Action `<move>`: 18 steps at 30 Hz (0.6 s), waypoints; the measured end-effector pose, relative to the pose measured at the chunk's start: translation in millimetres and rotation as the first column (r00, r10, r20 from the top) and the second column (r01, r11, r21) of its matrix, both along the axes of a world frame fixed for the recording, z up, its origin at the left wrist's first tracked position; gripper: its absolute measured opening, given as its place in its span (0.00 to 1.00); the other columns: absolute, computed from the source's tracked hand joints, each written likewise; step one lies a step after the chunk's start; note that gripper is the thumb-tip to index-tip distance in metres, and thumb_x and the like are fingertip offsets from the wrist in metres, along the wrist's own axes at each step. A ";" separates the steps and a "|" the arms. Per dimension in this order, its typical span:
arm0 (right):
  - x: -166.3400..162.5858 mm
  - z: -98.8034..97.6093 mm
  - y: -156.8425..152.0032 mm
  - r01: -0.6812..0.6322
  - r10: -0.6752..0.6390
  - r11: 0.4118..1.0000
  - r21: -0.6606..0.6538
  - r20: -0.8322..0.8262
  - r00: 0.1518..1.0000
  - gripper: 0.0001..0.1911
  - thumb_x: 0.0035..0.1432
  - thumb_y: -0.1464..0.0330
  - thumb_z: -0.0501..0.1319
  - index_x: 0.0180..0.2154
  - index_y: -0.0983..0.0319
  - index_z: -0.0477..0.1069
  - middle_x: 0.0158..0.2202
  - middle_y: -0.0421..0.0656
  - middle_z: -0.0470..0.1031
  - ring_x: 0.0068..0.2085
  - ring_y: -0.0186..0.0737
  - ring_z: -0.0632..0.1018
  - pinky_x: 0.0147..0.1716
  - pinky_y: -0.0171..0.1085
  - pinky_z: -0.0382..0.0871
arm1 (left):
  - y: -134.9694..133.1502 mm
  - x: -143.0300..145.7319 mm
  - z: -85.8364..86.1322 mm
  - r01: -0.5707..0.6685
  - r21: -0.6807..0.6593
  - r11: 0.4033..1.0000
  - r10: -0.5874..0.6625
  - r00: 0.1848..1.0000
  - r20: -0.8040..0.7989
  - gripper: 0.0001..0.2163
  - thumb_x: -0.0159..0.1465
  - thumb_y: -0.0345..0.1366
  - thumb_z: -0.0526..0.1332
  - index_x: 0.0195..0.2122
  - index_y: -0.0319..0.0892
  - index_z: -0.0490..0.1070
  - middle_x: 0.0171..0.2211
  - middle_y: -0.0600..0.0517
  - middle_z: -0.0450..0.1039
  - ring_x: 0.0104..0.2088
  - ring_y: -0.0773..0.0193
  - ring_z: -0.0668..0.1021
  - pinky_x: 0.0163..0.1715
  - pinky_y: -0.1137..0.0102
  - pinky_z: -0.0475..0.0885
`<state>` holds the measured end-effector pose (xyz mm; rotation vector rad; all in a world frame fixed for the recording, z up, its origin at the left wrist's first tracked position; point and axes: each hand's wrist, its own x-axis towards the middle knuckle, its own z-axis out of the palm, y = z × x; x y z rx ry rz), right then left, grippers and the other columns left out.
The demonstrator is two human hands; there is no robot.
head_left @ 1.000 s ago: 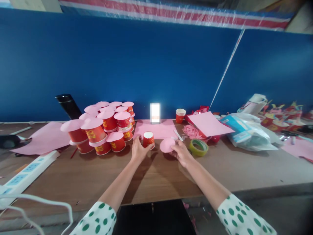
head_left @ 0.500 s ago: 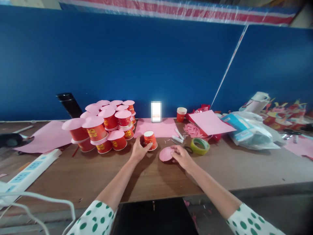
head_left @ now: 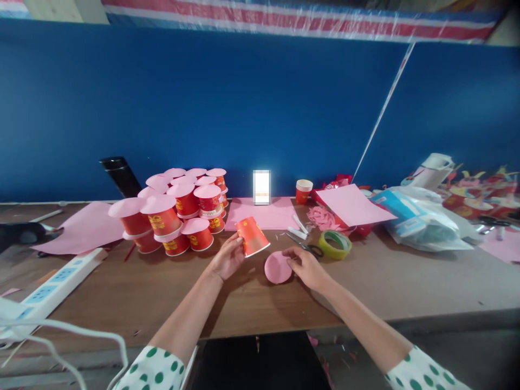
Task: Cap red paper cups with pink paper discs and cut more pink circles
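My left hand [head_left: 227, 258] grips a red paper cup [head_left: 252, 236] with gold print, upside down and tilted, lifted just off the wooden table [head_left: 162, 292]. My right hand [head_left: 309, 266] pinches the right edge of a pink paper disc [head_left: 278, 267] that lies on or just above the table, right of the cup. To the left stands a pile of upturned red cups [head_left: 179, 211], each capped with a pink disc.
Scissors [head_left: 306, 247], a roll of green tape [head_left: 335, 244] and white sticks [head_left: 297, 231] lie behind my right hand. Pink paper sheets [head_left: 351, 205] [head_left: 81, 230], a stack of cups [head_left: 302, 191], a plastic bag [head_left: 418, 219], a power strip [head_left: 57, 281] and a black flask [head_left: 119, 176] surround them.
My left hand has picked the cup up from the table and tipped it. My right hand has drawn the pink disc slightly nearer to me.
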<state>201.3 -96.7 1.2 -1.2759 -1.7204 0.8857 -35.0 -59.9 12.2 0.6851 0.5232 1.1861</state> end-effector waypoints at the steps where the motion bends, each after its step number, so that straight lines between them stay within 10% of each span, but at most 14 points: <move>1: 1.1 -0.3 0.2 -0.006 0.006 1.000 0.000 0.005 1.000 0.10 0.52 0.71 0.57 0.38 0.61 0.72 0.36 0.44 0.76 0.37 0.41 0.76 0.40 0.41 0.68 | -0.8 -0.4 -0.8 0.005 -0.027 1.000 -0.005 1.000 0.019 0.11 0.55 0.32 0.62 0.40 0.39 0.71 0.39 0.47 0.76 0.40 0.58 0.77 0.43 0.65 0.71; 18: 14.4 7.6 14.4 0.150 -0.197 0.977 -0.151 -0.371 0.908 0.17 0.47 0.65 0.63 0.41 0.61 0.69 0.30 0.40 0.71 0.24 0.31 0.70 0.18 0.29 0.65 | 5.5 13.8 1.0 0.161 -0.217 0.963 -0.137 0.983 0.121 0.19 0.59 0.42 0.55 0.47 0.34 0.67 0.39 0.41 0.74 0.39 0.55 0.77 0.38 0.61 0.73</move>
